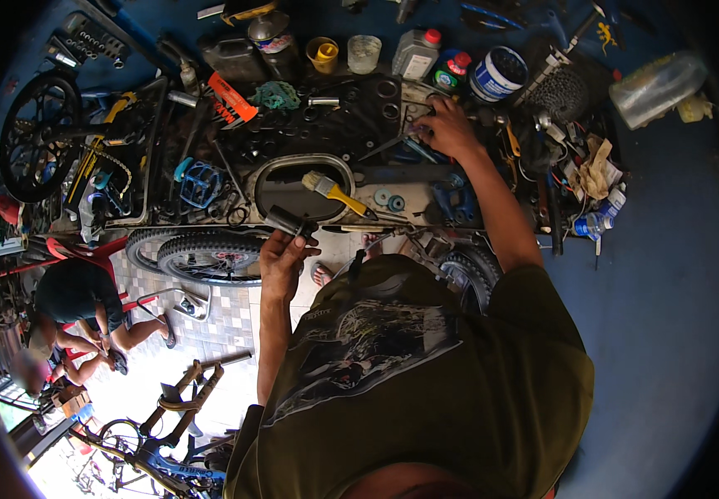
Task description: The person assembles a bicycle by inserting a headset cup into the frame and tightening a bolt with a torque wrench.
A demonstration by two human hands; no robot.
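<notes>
My left hand (280,264) is closed around a short dark metal cylinder (289,222), held at the bench's front edge. Just behind it is an oval metal tray (261,185) with dark liquid, and a paintbrush with a yellow handle (344,200) lies across its rim. Stretched to the back of the bench, my right hand (446,129) has its fingers curled down among small tools. Its fingertips are beside a slim pointed tool (382,148); what they grip is too small to make out. Two small round discs (388,199) lie right of the brush.
Bottles (417,55) and a white-and-blue tub (499,73) line the back. A blue pedal (201,185) and a crankset (39,135) lie at left. Bicycle tyres (210,256) stand below the bench edge. Behind me are a seated person (85,303) and a bicycle frame (164,453).
</notes>
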